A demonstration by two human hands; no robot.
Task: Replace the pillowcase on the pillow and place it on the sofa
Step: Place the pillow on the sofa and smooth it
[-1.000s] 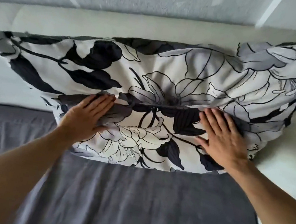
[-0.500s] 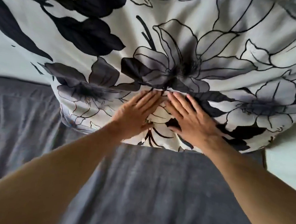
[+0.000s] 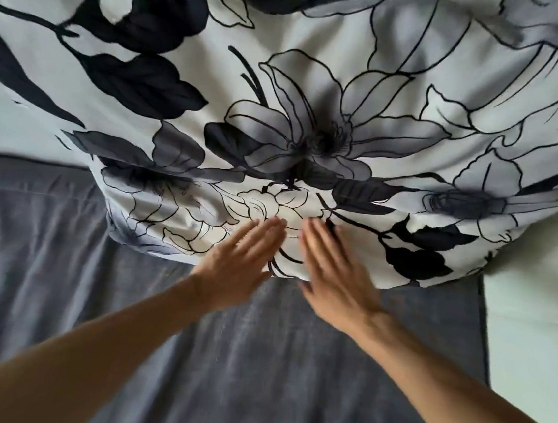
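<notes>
Reaching forward side by side, the person's left hand (image 3: 233, 268) and right hand (image 3: 332, 279) lie flat with fingers straight and together, fingertips on the lower front of a plump pillow in a white pillowcase printed with black and grey flowers (image 3: 301, 117), which stands on the sofa's wrinkled grey seat cover (image 3: 57, 274) against its pale backrest (image 3: 21, 129).

free: grey throw (image 3: 254, 364) near side | blocked: pillow (image 3: 319, 77) against sofa back (image 3: 11, 128)
</notes>
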